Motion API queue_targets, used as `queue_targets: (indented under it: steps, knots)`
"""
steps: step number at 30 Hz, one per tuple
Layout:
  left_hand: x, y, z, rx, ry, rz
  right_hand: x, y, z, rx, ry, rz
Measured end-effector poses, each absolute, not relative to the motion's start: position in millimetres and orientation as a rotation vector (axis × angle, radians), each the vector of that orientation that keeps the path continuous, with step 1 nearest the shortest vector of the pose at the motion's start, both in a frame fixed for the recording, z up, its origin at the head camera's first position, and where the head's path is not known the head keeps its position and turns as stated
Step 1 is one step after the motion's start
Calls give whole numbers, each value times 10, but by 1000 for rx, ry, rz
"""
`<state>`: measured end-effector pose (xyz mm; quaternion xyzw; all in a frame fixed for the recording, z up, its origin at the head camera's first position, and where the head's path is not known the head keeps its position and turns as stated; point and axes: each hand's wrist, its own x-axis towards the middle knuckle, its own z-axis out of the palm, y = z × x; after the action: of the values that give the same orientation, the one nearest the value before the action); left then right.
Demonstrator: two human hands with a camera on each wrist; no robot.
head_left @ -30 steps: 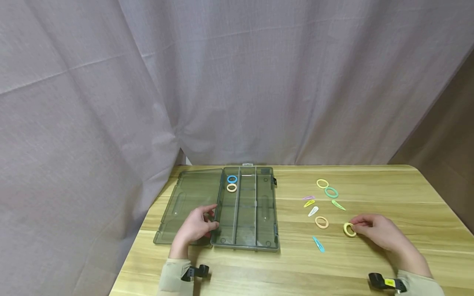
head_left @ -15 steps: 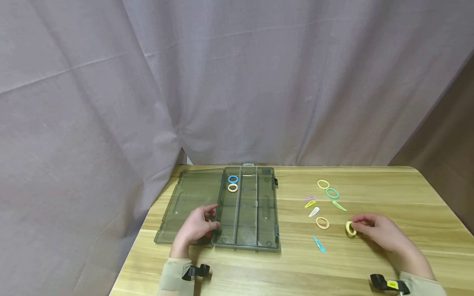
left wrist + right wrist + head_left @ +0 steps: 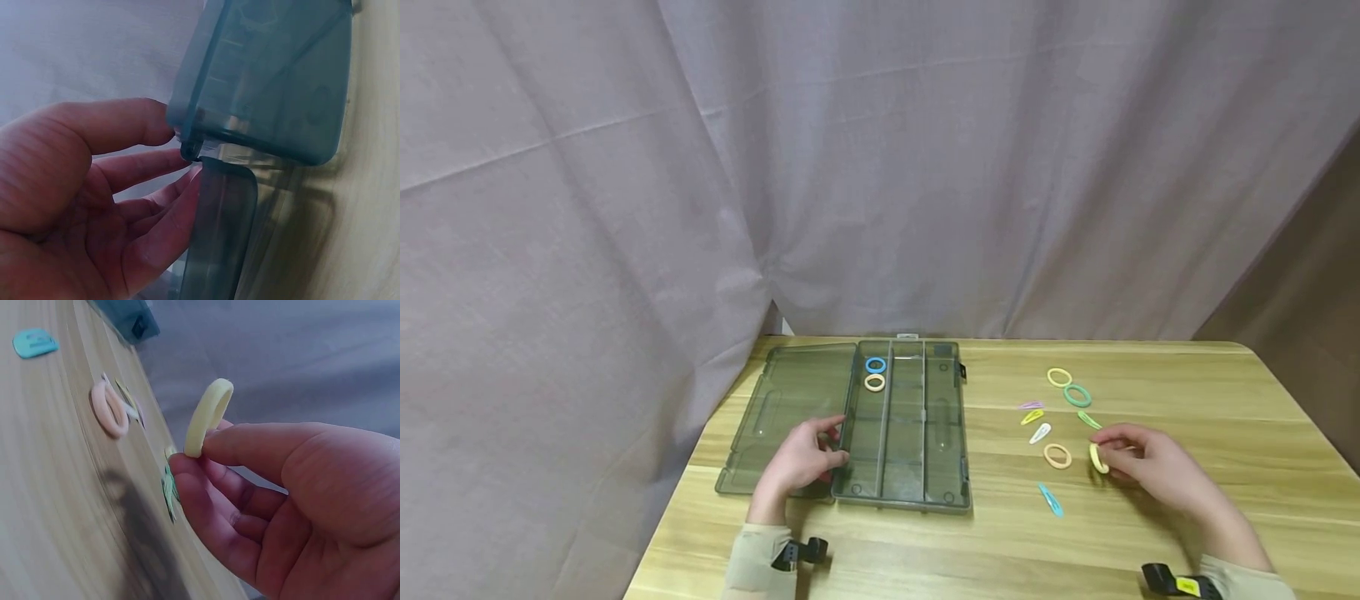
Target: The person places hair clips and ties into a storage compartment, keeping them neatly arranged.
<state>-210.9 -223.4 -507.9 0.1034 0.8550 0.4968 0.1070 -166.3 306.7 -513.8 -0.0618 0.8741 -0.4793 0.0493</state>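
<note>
1 yellow ring [image 3: 204,422] (pinched) slants lengthwise on edge.

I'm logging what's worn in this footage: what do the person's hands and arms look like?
The left hand and right hand wear no gloves. The left sleeve and right sleeve are pale beige. A black device sits at each cuff, left and right; the right one bears a yellow label, too small to read.
</note>
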Motion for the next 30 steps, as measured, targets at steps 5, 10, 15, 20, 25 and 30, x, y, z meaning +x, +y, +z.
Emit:
queue_targets:
  steps: [5,10,15,20,25,30]
  knots:
    - [-2113,-2233,-5079,305,2524,1459,-1695,2891,-5105,-264,2729,-1431]
    - [-2121,-2228,-5089,321,2523,1470,-1737,2648,-5094,-346,2773,-1359]
    - [-2115,-2231,-5099,324,2529,1460,-1760,2392,-5130,-430,2710,-1375]
    - [-2109,-2232,-5099,322,2533,1452,-1816,2077,-5158,-527,2610,-1362]
    - [-2108,-2236,-5102,317,2523,1460,-1886,1732,-5106,-689,2599,-1342]
    - [-2122,-2237,-5105,316,2519,1465,-1989,1415,-5024,-824,2610,-1336]
